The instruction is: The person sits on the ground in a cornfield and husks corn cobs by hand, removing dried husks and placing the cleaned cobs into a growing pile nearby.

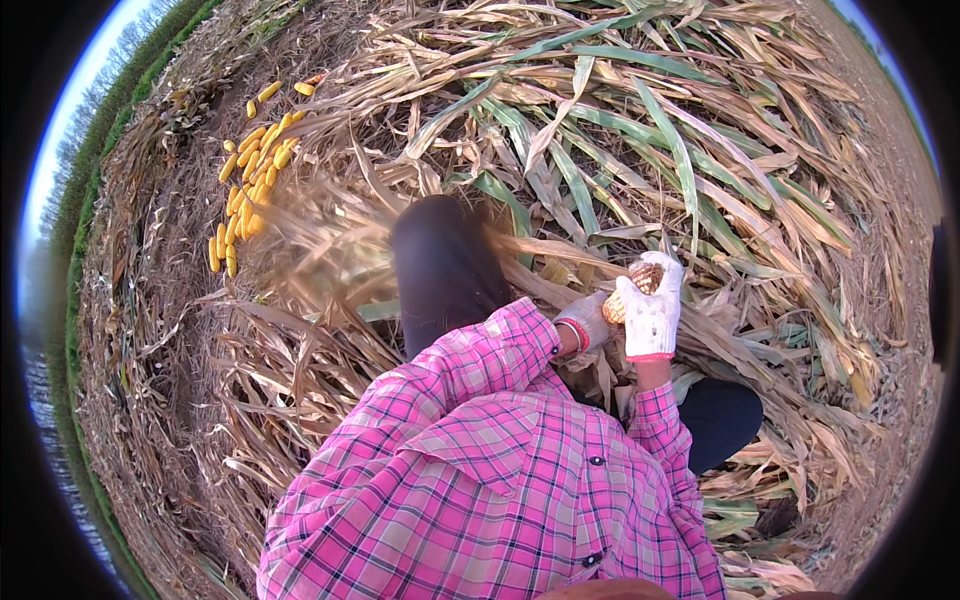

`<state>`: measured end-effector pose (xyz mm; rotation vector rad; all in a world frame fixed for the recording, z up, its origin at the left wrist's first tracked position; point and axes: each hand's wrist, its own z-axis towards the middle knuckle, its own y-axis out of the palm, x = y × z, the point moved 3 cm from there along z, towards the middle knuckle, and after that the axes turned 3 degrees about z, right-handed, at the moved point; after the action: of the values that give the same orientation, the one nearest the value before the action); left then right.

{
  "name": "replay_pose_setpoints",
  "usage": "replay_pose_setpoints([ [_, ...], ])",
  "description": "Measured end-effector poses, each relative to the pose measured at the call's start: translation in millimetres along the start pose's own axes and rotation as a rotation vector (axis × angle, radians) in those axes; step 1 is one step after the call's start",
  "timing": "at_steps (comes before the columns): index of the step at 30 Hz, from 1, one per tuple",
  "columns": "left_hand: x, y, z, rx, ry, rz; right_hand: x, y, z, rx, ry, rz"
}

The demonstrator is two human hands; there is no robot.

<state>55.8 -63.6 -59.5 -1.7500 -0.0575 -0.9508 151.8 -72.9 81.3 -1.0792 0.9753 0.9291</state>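
Note:
An ear of corn (614, 308) slants between my two gloved hands, beyond my lap. It looks pale yellow at its lower end and darker brown toward the top. My right hand (651, 315), in a white knit glove with a red cuff, wraps around its upper part, the thumb lying across it. At the lower end my left hand (589, 320) closes on the ear in a greyish glove. Its fingers are partly hidden behind the ear and the other hand. Dry corn husks and leaves (559, 281) lie right beneath both hands.
Husked yellow ears of corn (251, 172) form a loose pile on the ground at the left. Cut corn stalks (600, 127), tan and green, spread ahead and to the right. My bent knee (446, 262) stands between the pile and my hands. Bare soil (191, 360) shows at left.

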Motion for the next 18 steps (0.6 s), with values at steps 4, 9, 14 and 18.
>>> replay_pose_setpoints([
  [4,8,-16,-17,-0.017,-0.168,-0.271,49,-12,21,0.073,0.269,0.201],
  [9,16,-27,-23,-0.074,-0.129,-0.299,105,-2,4,0.028,0.447,0.510],
  [14,23,-31,-20,0.026,0.027,-0.261,139,-61,13,0.150,0.756,0.914],
  [18,17,-37,-21,0.031,-0.208,-0.228,164,-136,29,0.301,0.731,0.977],
])
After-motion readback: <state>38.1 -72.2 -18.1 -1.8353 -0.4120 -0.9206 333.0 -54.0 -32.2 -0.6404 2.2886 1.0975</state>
